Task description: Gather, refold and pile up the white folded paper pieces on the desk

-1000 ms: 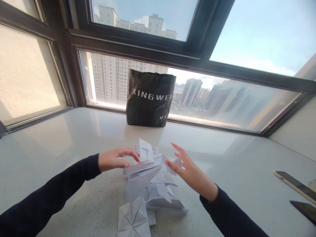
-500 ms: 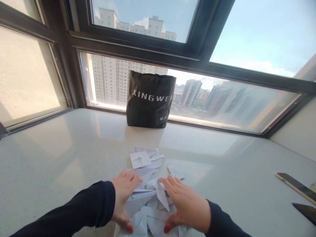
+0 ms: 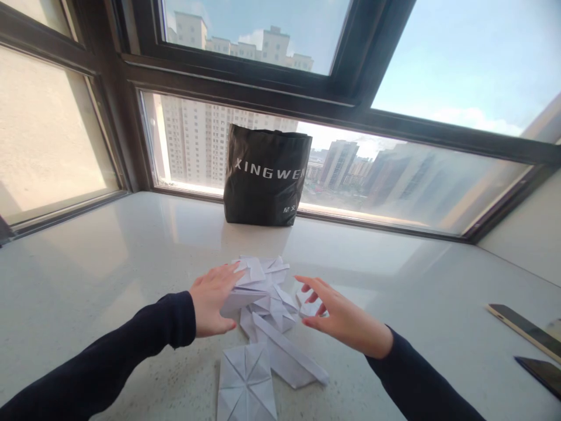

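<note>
A loose pile of folded white papers (image 3: 274, 310) lies on the pale sill in front of me. My left hand (image 3: 215, 299) is at the pile's left side, fingers stretched over its edge and thumb apart. On the other side, my right hand (image 3: 337, 313) is open beside the pile, its fingers curved above a small folded paper (image 3: 307, 301) that they partly hide. Nearest me lies a square folded paper (image 3: 246, 383) with creases meeting at its centre. A long folded strip of paper (image 3: 291, 354) slants off to its right. Neither hand grips anything.
A black bag (image 3: 266, 181) with white lettering stands upright at the back, against the window. Two dark flat devices lie at the right edge, one a phone with a gold rim (image 3: 526, 330). Dark window frames (image 3: 245, 79) border the pale stone sill (image 3: 144, 275).
Both hands have moved forward, away from me, and apart. Papers in the pile have shifted toward the bag, uncovering the creased square and the slanting strip near me.
</note>
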### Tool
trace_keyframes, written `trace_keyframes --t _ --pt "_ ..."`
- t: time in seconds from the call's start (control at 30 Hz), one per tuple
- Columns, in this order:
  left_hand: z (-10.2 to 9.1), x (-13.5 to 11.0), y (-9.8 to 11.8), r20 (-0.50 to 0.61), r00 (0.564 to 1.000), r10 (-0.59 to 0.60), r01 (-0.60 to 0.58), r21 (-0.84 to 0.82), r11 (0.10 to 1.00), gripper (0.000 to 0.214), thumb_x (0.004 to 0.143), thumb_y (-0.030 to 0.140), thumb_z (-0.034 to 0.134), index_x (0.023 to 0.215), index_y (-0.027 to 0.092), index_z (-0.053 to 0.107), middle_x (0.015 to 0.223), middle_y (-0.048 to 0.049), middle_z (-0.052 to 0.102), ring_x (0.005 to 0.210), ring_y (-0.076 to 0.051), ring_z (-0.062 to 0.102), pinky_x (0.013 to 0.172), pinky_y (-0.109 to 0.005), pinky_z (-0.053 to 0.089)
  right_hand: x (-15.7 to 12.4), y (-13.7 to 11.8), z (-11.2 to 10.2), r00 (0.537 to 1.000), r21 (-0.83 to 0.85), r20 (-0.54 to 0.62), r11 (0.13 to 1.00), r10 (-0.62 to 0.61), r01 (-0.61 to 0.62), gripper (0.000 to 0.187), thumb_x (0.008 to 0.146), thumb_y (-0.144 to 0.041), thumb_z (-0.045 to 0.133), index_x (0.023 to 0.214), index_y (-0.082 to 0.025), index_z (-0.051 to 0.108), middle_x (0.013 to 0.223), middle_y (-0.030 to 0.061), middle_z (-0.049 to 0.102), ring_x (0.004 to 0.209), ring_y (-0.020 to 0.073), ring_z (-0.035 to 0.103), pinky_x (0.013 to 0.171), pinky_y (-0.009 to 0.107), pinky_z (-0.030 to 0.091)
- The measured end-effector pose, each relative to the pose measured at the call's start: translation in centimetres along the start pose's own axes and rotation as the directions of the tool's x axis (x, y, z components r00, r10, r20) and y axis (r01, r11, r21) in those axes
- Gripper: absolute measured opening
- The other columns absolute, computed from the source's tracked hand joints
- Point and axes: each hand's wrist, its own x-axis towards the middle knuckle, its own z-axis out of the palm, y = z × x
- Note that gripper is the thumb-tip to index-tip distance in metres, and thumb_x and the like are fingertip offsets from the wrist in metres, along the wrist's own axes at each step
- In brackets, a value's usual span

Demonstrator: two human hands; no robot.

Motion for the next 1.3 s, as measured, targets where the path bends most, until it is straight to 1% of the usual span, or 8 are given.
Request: trace_keyframes --t 0.23,0.33,0.43,0.67,0.83,0.93,1.07,1.3 --pt "1.7 1.7 -1.7 -0.107 0.992 -0.071 0.077 0.053 0.996 0.061 0.074 0.054 0.041 0.123 0.019 0.039 0.134 -0.0122 0.031 0.122 -0.03 0.027 0.097 -0.044 0.024 0.4 3.0 -0.5 0.983 -0.4 0.044 0.905 0.176 -0.144 0.076 0.065 -0.043 0.059 0.126 -0.007 0.034 0.124 0.0202 0.041 0.114 0.0329 0.037 0.094 0.043 0.026" --pt "1.9 4.0 -1.9 -0.037 0.976 -0.216 0.218 0.058 0.974 0.057 0.078 0.054 0.031 0.119 0.016 0.043 0.131 -0.0131 0.036 0.12 -0.027 0.031 0.097 -0.04 0.026 1.1 3.5 1.1 0.994 -0.356 -0.018 0.928 0.109 -0.108 0.086 0.055 -0.047 0.066 0.124 -0.006 0.038 0.116 0.0198 0.05 0.106 0.0335 0.043 0.089 0.044 0.03" --pt "1.8 6.6 -1.4 -0.014 0.963 -0.269 0.27 0.056 0.961 0.062 0.076 0.056 0.033 0.119 0.013 0.042 0.127 -0.0153 0.041 0.118 -0.028 0.033 0.095 -0.041 0.027 1.8 3.4 2.6 0.991 -0.306 -0.132 0.951 0.004 -0.045 0.069 0.059 -0.033 0.065 0.12 -0.011 0.043 0.107 0.0136 0.056 0.099 0.0274 0.048 0.088 0.041 0.03" --pt "3.3 10.0 1.2 0.071 0.934 -0.349 0.349 0.012 0.937 0.079 0.035 0.051 0.071 0.102 0.012 0.054 0.11 -0.0216 0.052 0.106 -0.041 0.041 0.084 -0.055 0.027 2.3 3.4 4.3 0.956 -0.248 -0.269 0.967 -0.12 0.052 0.032 0.071 -0.022 0.05 0.101 -0.015 0.054 0.09 0.0077 0.061 0.084 0.0211 0.051 0.076 0.034 0.04" --pt "3.5 10.1 0.8 0.14 0.928 -0.346 0.369 -0.2 0.908 0.043 0.042 0.035 0.071 0.078 0.015 0.058 0.078 -0.0072 0.064 0.079 -0.027 0.059 0.07 -0.034 0.043 2.1 3.2 4.2 0.91 -0.162 -0.396 0.985 -0.125 0.065 0.035 0.077 -0.022 0.04 0.11 -0.015 0.046 0.084 0.0066 0.059 0.071 0.018 0.05 0.061 0.028 0.045" --pt "2.3 9.7 0.2 0.104 0.939 -0.327 0.342 -0.358 0.869 0.037 0.048 0.036 0.069 0.074 0.014 0.054 0.07 -0.0027 0.062 0.071 -0.021 0.059 0.061 -0.027 0.045 1.5 2.3 4.0 0.856 -0.115 -0.462 0.973 -0.231 0.201 0.038 0.079 -0.029 0.041 0.115 -0.017 0.043 0.09 0.0072 0.058 0.073 0.0183 0.049 0.068 0.031 0.044" --pt "0.3 8.1 0.6 0.021 0.946 -0.323 0.285 -0.525 0.802 0.04 0.054 0.04 0.066 0.081 0.015 0.05 0.069 -0.0006 0.058 0.066 -0.017 0.058 0.057 -0.026 0.047 0.9 1.1 4.0 0.853 -0.114 -0.282 0.898 -0.439 0.425 0.057 0.076 -0.049 0.045 0.124 -0.02 0.036 0.107 0.0082 0.054 0.095 0.0229 0.046 0.084 0.038 0.038" --pt "-0.3 3.9 1.7 -0.073 0.922 -0.381 0.228 -0.694 0.683 0.036 0.071 0.038 0.05 0.1 0.019 0.039 0.098 -0.0063 0.048 0.044 -0.008 0.054 0.039 -0.028 0.049 0.1 -0.5 1.5 0.935 -0.118 -0.023 0.93 -0.353 0.348 0.084 0.062 -0.062 0.054 0.128 -0.016 0.03 0.125 0.013 0.04 0.113 0.0262 0.035 0.095 0.038 0.029"
